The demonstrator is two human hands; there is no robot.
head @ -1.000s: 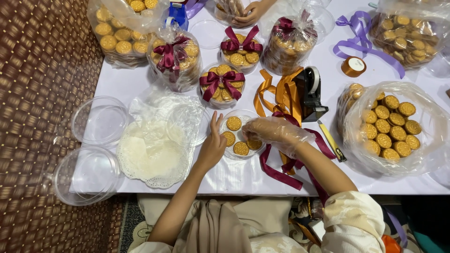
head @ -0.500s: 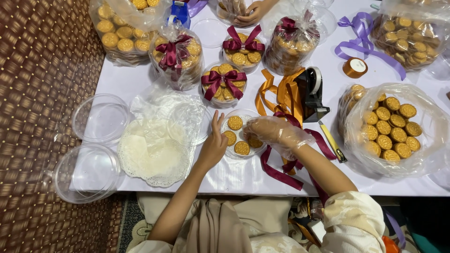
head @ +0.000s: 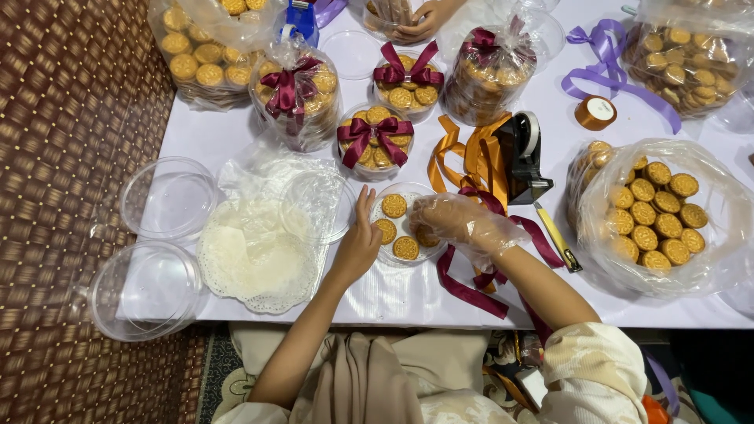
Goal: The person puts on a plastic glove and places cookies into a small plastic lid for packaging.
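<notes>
Cookies (head: 395,206) lie in a clear round tub (head: 390,190) at centre frame on the counter (head: 565,114). Our bare left hand (head: 358,243) touches its rim, fingers open; our gloved right hand (head: 455,222) covers its right side, grip impossible to make out.

Left hand (head: 357,247): bare, forearm uncovered up to the elbow. Right hand (head: 455,224): thin, clear, crinkled plastic glove reaching the wrist. Cream sleeve with a faint pattern bunched at the right elbow, 5 o'clock in frame. Beige draped cloth over the lap, 6 o'clock.
</notes>
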